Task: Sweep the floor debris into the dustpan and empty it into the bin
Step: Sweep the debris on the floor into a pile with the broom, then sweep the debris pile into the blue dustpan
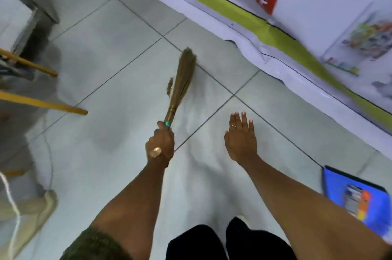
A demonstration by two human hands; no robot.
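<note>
My left hand (160,144) is closed around the handle end of a short straw broom (182,78). The broom's bristles point away from me and reach the pale tiled floor (118,32) near a tile joint. A small dark speck of debris (169,87) shows just left of the bristles. My right hand (240,136) hovers flat over the floor to the right of the broom, fingers spread, holding nothing. No dustpan or bin is visible.
A large printed banner (275,32) lies along the floor at the right. A blue printed sheet (358,198) lies at the lower right. Wooden furniture legs (44,102) and a dark cabinet base (31,15) stand at the left. A white cord (12,206) runs down the lower left.
</note>
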